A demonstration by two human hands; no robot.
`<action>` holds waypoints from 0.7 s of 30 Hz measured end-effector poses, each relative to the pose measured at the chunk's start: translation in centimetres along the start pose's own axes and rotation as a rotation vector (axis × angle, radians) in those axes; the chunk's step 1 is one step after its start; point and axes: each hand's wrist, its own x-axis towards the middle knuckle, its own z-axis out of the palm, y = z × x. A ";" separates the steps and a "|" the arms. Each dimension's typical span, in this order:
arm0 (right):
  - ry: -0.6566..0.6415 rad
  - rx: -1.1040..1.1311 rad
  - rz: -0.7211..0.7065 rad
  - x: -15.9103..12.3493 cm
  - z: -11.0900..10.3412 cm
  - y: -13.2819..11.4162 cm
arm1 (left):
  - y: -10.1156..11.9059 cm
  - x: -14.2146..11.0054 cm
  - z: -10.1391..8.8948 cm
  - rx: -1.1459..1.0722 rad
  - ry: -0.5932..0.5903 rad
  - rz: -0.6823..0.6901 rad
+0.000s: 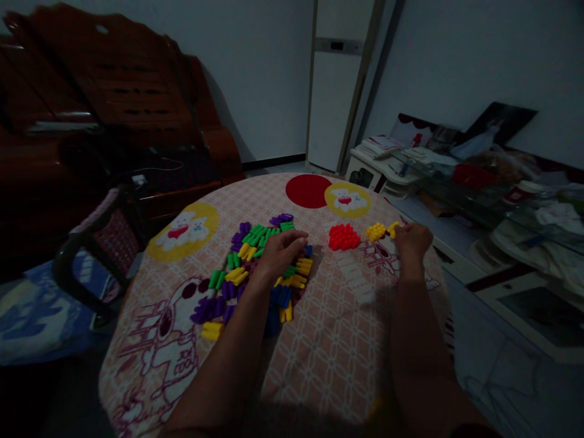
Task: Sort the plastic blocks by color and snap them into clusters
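Observation:
My left hand (281, 250) hovers over or rests on a loose pile of two-pronged plastic toy pieces (230, 291) in green, purple, yellow and blue. Its fingers reach forward, slightly bent and apart from the thumb, and I see nothing held in them. At the table's right side, my right hand (414, 241) pinches a small yellow plastic toy piece (393, 229); the hand hides part of it. Just left of that piece lies a tight yellow cluster (375, 232). Further left sits a larger red cluster of knobbly pieces (344, 236).
A patterned cloth covers the round table (328, 340). A dark-framed chair (98, 255) stands at the left edge, with a carved wooden sofa (132, 91) behind. On the right is a cluttered low cabinet (483, 182); a tall white appliance (335, 103) stands in the corner.

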 end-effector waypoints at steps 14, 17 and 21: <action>-0.192 0.282 0.226 0.1 1.7 0.8 | 1.0 0.0 -2.5 -0.013 0.078 0.074; -0.169 0.360 0.284 -0.1 2.3 1.0 | 1.7 -0.3 -3.5 0.060 0.093 0.099; -0.196 0.485 0.314 -0.3 2.9 1.1 | 2.7 -0.9 -5.6 0.113 0.248 0.110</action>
